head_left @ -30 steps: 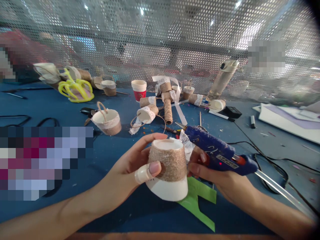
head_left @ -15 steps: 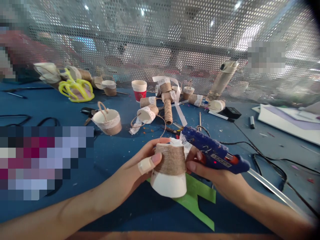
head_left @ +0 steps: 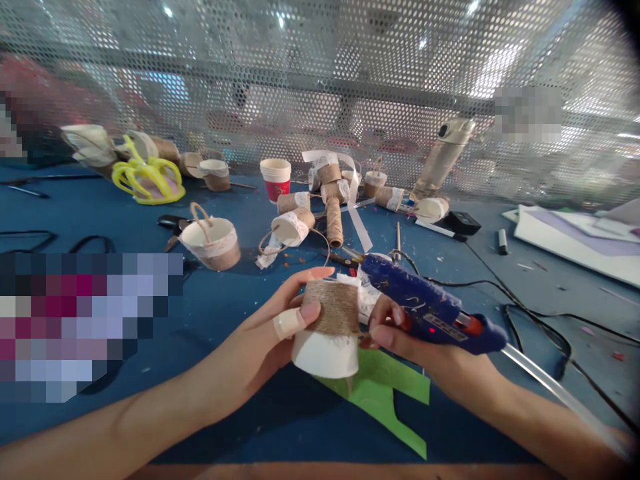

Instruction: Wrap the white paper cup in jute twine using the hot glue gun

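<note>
Cup [head_left: 333,323], twine-wrapped, is gripped by the left hand [head_left: 266,339], blue glue gun [head_left: 417,292] by the right hand [head_left: 423,349].

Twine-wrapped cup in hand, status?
Left hand gripping twine-wrapped cup, wide end down. Right hand holding hot-glue gun. Green cutout lies close by.

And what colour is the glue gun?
The glue gun's body is blue, clearest in the head view.

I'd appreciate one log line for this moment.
left hand: holding twine-wrapped white cup; right hand: holding blue glue gun; below: green sheet
</note>
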The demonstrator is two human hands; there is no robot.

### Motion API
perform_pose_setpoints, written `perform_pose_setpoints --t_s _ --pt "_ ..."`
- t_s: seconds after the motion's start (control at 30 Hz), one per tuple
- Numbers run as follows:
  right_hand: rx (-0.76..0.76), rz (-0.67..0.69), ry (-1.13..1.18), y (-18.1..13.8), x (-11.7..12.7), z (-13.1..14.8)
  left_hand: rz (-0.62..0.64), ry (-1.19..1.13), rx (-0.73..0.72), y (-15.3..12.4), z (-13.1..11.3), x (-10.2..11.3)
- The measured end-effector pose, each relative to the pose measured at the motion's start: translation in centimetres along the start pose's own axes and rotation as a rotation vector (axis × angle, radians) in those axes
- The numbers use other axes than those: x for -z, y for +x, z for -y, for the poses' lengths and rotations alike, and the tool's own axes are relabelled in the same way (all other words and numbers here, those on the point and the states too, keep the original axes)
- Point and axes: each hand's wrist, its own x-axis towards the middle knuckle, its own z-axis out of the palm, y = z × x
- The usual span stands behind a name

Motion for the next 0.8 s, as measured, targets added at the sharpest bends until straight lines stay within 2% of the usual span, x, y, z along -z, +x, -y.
perform_pose_setpoints --t_s 0.2,0.37,0.6,0.8 --pt "-0.008 0.014 -0.008 -0.4 -0.25 -0.2 0.004 0.03 0.006 -0.33 -0.06 -0.38" --pt "0.056 -0.008 -0.055 -0.56 -0.54 -0.09 -0.035 0.062 0.013 0.0 0.41 -0.28" --pt "0.083 -0.037 -0.095 -0.8 -0.63 0.14 -0.008 0.049 -0.013 0.03 0.75 -0.09" --pt "0.124 -0.002 -0.163 -0.61 -0.3 0.0 0.017 0.043 -0.033 -0.05 0.52 -0.3"
